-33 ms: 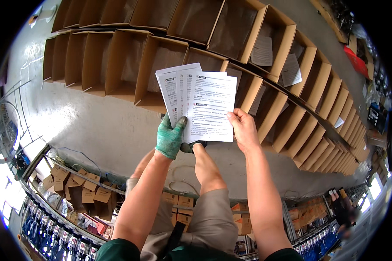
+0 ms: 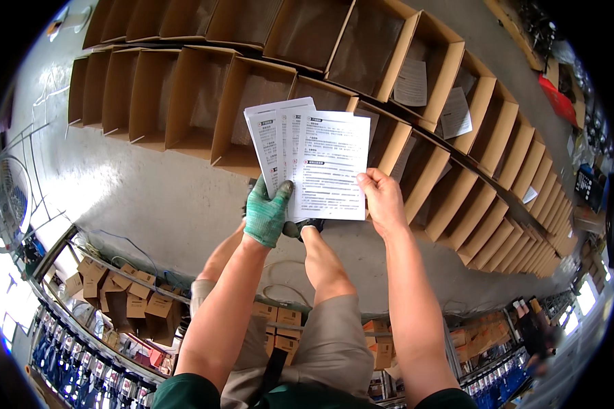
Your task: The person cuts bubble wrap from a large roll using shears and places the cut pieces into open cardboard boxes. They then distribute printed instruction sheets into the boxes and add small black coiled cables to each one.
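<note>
My left hand [image 2: 266, 215], in a green knitted glove with a darker thumb tip, grips a fanned stack of printed paper sheets [image 2: 269, 133] by its lower edge, thumb on top. The rightmost sheet [image 2: 331, 184] lies over the others, its print facing me. Bare, my right hand [image 2: 385, 203] pinches that sheet's right edge between thumb and forefinger. Beyond the papers stand two long curving rows of open brown cardboard boxes [image 2: 193, 123]. Printed sheets [image 2: 411, 83] lie in some boxes towards the right.
Grey concrete floor [image 2: 157, 198] lies between me and the boxes. A wire-guarded fan [image 2: 10, 194] stands at left. Small cartons [image 2: 140, 305] sit behind a rail at lower left. A red object [image 2: 558, 94] is at far right; another person [image 2: 533, 334] appears at lower right.
The papers and my right hand have shifted up very slightly in the picture. Both holds look the same.
</note>
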`<state>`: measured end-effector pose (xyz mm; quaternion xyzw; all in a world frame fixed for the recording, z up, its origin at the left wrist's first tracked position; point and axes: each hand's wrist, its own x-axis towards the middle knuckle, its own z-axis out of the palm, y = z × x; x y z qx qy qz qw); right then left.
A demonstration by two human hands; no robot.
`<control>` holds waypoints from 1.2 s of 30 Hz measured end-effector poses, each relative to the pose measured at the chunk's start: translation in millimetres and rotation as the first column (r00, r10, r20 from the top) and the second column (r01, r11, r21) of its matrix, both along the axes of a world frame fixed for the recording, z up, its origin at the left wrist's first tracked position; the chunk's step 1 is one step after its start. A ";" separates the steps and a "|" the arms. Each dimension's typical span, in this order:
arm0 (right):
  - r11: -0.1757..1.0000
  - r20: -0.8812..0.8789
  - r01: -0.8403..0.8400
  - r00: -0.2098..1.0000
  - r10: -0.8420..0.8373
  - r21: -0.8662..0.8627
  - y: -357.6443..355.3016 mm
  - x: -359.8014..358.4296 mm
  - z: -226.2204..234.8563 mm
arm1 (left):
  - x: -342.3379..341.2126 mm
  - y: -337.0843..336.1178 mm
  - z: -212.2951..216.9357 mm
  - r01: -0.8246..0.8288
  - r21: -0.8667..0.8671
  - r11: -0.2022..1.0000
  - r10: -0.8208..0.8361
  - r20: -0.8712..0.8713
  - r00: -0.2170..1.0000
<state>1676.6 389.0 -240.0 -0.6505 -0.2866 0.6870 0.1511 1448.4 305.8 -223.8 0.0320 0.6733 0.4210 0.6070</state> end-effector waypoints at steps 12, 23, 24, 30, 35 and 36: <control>0.822 0.816 -0.405 0.565 -0.119 0.401 170.1 4.4 -116.5 | -30.6 22.4 -31.6 -0.036 0.025 0.999 0.034 0.075 0.997; 0.948 -0.065 0.308 0.948 -0.313 -0.074 -23.4 -83.2 -25.5 | -87.9 28.3 -35.1 0.087 0.000 0.996 -0.086 0.077 0.993; 0.933 -0.054 0.359 0.931 -0.361 -0.030 -29.4 -87.2 -32.5 | -95.1 27.1 -38.7 0.107 -0.003 0.994 -0.107 0.036 0.994; 0.955 0.713 -0.295 0.675 0.189 0.026 -29.4 -80.5 -94.8 | -151.5 10.0 -53.4 0.054 -0.036 0.998 -0.055 -0.040 0.998; 0.963 0.456 -0.249 0.872 0.177 0.102 3.6 -137.5 -57.4 | -168.8 6.2 -44.7 0.098 -0.011 0.995 -0.097 0.075 0.992; 0.988 0.113 -0.128 0.984 0.137 -0.086 16.5 -168.0 -34.0 | -174.6 1.3 -40.5 0.089 -0.003 0.996 -0.089 0.064 0.994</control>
